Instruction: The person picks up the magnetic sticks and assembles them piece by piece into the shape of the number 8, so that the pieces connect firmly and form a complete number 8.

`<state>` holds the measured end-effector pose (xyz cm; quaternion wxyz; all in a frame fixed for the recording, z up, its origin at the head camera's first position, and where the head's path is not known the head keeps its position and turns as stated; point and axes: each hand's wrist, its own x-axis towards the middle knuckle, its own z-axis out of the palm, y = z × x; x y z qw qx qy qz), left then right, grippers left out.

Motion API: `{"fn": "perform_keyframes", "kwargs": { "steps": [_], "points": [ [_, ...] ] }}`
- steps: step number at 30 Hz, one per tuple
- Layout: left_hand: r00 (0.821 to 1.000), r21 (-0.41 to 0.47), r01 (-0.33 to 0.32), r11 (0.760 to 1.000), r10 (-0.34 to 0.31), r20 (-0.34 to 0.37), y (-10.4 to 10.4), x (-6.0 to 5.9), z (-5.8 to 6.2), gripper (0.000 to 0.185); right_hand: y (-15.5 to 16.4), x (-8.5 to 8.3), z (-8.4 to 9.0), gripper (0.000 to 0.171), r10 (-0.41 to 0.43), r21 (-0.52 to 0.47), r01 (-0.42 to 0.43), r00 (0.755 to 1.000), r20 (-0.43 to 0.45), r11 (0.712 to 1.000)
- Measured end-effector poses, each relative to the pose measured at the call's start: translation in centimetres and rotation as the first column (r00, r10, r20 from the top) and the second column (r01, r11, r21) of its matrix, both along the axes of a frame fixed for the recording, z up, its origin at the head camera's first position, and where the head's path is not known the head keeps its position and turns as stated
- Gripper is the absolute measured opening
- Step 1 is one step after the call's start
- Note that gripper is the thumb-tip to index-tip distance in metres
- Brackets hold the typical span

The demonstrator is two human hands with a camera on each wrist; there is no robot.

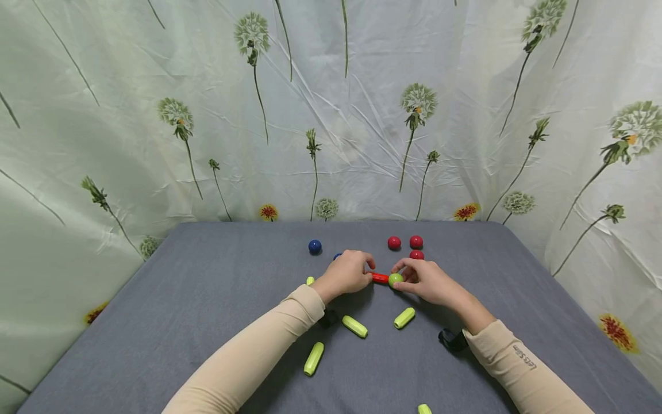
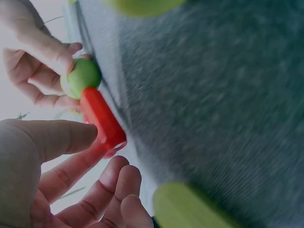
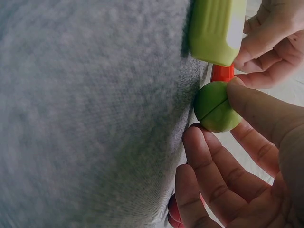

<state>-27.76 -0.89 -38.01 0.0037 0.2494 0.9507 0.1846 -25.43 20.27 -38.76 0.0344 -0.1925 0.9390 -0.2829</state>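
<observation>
My left hand (image 1: 347, 272) pinches a short red ridged rod (image 1: 380, 278) between thumb and index finger; its other fingers are loosely bent in the left wrist view. Facing it, my right hand (image 1: 429, 281) holds a green ball (image 1: 395, 280) between thumb and fingers. The ball (image 2: 81, 78) sits against the far end of the red rod (image 2: 103, 118) in the left wrist view. In the right wrist view, the thumb presses the side of the ball (image 3: 216, 108), and a dark seam runs across it.
Several yellow-green rods lie on the grey cloth-covered table (image 1: 217, 322), including one (image 1: 354, 326) below the left hand and one (image 1: 404, 318) below the right. Three red balls (image 1: 394, 243) sit behind the right hand. A blue ball (image 1: 315, 247) stands at the back; another is partly hidden.
</observation>
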Motion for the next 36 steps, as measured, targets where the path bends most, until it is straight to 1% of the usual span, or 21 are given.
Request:
{"fn": "perform_keyframes", "kwargs": {
  "steps": [7, 11, 15, 18, 21, 25, 30, 36],
  "points": [
    [1.0, 0.027, -0.017, 0.999, 0.017, 0.003, -0.6, -0.3, 1.1, 0.019, 0.0, 0.0, 0.0, 0.028, 0.003, -0.004, -0.003, 1.0, 0.003, 1.0],
    [0.999, 0.071, -0.04, 0.997, 0.04, 0.004, -1.3, -0.4, 1.6, 0.015, 0.1, -0.1, 0.0, 0.028, 0.005, -0.004, -0.005, 1.0, 0.002, 1.0],
    [0.998, 0.115, -0.057, 0.992, 0.055, 0.024, -2.0, -0.6, 2.2, 0.016, 0.1, -0.1, -0.1, 0.028, 0.006, -0.003, -0.006, 1.0, 0.006, 1.0],
    [0.998, 0.127, -0.066, 0.99, 0.063, 0.031, -2.7, -0.9, 2.5, 0.018, 0.1, -0.1, -0.1, 0.027, 0.005, 0.002, -0.005, 1.0, 0.006, 1.0],
    [0.997, 0.117, -0.077, 0.99, 0.074, 0.027, -3.4, -1.1, 2.7, 0.018, 0.2, 0.0, -0.1, 0.027, 0.002, 0.004, -0.002, 1.0, 0.009, 1.0],
    [0.994, 0.099, -0.105, 0.99, 0.103, 0.027, -4.4, -1.5, 2.7, 0.022, 0.1, 0.0, -0.1, 0.027, 0.003, 0.008, -0.004, 1.0, 0.009, 1.0],
    [0.988, 0.106, -0.146, 0.984, 0.14, 0.057, -5.3, -1.9, 2.3, 0.028, 0.1, 0.0, -0.1, 0.027, 0.005, 0.017, -0.005, 1.0, 0.002, 1.0],
    [0.981, 0.106, -0.18, 0.978, 0.171, 0.091, -5.7, -2.3, 1.8, 0.032, 0.1, 0.1, 0.0, 0.027, 0.005, 0.013, -0.006, 1.0, 0.017, 1.0]
  ]
}}
